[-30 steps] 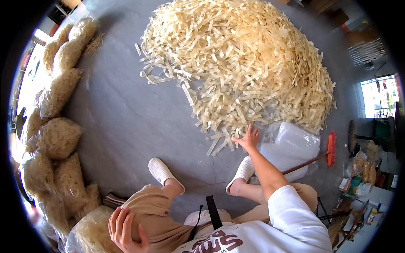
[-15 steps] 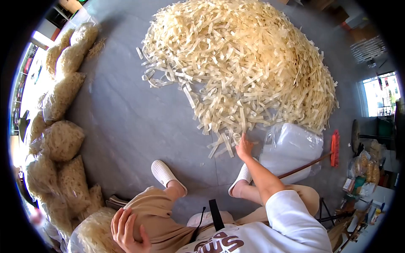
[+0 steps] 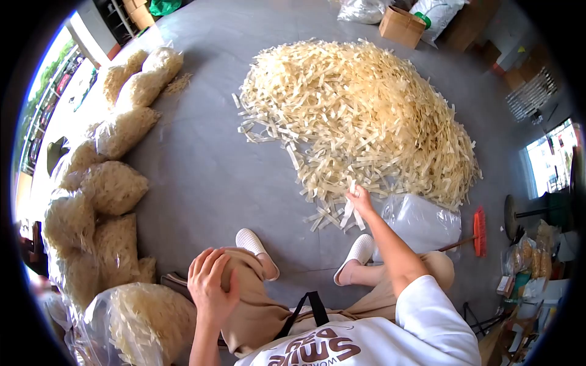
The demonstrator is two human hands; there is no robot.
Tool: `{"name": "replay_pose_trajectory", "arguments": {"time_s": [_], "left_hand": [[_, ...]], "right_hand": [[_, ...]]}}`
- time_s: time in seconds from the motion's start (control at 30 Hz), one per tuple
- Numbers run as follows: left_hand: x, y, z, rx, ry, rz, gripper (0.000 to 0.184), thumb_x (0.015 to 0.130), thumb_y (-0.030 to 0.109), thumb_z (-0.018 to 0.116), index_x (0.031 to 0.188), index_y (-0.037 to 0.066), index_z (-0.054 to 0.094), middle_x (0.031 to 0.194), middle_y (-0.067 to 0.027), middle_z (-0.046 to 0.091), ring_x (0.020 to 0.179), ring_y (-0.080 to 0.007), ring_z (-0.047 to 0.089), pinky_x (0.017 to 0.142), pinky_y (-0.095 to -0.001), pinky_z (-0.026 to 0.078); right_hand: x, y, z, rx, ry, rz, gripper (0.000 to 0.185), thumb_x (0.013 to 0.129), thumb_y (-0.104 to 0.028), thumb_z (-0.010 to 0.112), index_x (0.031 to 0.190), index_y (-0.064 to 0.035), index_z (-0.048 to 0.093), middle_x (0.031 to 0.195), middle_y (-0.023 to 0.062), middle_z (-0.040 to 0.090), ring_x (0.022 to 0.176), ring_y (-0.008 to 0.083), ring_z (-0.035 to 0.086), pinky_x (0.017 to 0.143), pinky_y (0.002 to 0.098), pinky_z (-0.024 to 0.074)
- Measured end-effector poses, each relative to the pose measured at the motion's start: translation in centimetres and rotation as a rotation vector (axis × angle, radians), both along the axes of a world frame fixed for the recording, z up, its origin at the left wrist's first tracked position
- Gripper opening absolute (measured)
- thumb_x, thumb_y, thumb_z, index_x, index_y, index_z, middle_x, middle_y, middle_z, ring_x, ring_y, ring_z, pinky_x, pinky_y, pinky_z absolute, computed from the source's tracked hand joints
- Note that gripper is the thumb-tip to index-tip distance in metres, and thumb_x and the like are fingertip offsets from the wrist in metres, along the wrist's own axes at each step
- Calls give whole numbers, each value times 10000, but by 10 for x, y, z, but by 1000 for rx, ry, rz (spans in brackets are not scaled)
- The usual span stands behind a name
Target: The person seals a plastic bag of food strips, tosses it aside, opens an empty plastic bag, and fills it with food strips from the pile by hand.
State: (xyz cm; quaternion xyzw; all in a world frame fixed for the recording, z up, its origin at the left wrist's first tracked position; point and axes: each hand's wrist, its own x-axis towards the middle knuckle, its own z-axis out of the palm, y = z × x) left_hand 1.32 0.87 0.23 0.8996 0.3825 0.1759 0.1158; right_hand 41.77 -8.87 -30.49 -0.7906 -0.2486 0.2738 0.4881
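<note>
A large heap of pale yellow, flat, translucent strips (image 3: 366,110) covers the floor in front of me. At its near edge my right hand (image 3: 360,200) is closed on a few of these strips, with pale ends sticking out above and below the fingers. Loose strips (image 3: 326,213) lie on the floor just left of that hand. My left hand (image 3: 213,282) rests on my left knee, fingers stretched out and holding nothing.
Clear bags filled with strips (image 3: 116,186) line the left side, one large bag (image 3: 146,323) close to my left arm. Flat clear plastic bags (image 3: 421,222) lie right of my right hand, beside a red broom (image 3: 480,232). A cardboard box (image 3: 401,27) stands behind the heap.
The view has tilted up, showing more of the far floor. My right hand has lifted slightly from the loose strips and now holds a few. My left hand stays at my knee.
</note>
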Motion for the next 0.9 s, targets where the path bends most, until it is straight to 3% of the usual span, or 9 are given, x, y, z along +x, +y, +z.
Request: {"name": "replay_pose_trajectory", "arguments": {"time_s": [0.07,0.17,0.27,0.37,0.43,0.57,0.67,0.83,0.9], "left_hand": [[-3,-3,0,16,-32,6,265,673,116,617,920,22,614,1029,-104,612,1010,-295,541,900,-422,397],[-9,-7,0,44,-105,-4,254,683,129,615,912,20,614,1010,-108,613,998,-284,545,894,-420,402],[-18,-9,-5,79,-153,1,231,702,152,605,891,18,612,1013,-111,611,1003,-280,540,899,-408,400],[-24,-13,-13,129,-211,18,183,710,163,599,838,32,595,979,-107,605,1005,-271,532,897,-395,396],[-28,-17,-11,150,-253,20,145,704,153,594,798,43,576,910,-97,584,956,-260,531,866,-389,402],[-35,-22,-5,48,-198,13,126,701,140,595,781,44,576,898,-102,577,916,-262,523,844,-393,407],[-32,-24,-15,157,-354,7,106,700,134,591,746,42,565,848,-107,569,861,-266,516,801,-395,410],[-38,-31,-12,244,-543,9,143,727,141,574,765,4,554,819,-155,544,799,-297,500,746,-405,400],[-47,-38,-3,-156,-580,-52,189,757,170,558,781,-16,528,811,-169,519,774,-288,473,693,-404,381]], "right_hand": [[-1,18,16,44,80,-18,227,757,-121,663,943,-10,595,882,80,624,776,167,577,697,305,464],[-31,54,100,184,281,33,166,792,-42,647,941,-80,582,811,-12,589,713,81,537,614,243,448],[-74,101,159,349,351,138,161,798,-53,650,937,-99,584,804,-35,576,715,60,527,607,234,448],[-128,126,251,460,467,425,171,809,-75,648,957,-111,571,789,-47,571,714,48,525,579,215,443],[-183,144,300,483,473,545,178,820,-139,652,975,-118,566,765,-44,579,618,36,516,507,198,428],[-296,154,397,562,550,921,143,833,-165,636,944,-116,561,748,-45,566,588,35,501,500,185,418],[-382,151,443,633,435,993,251,818,-182,654,1031,-100,548,788,-28,561,621,32,501,514,180,415],[-497,147,469,951,313,1140,245,817,-262,658,960,-79,582,762,-33,572,603,24,479,527,192,410],[-524,156,452,975,-171,1222,282,814,-275,657,978,-60,581,815,11,602,668,62,537,582,210,453]]}}
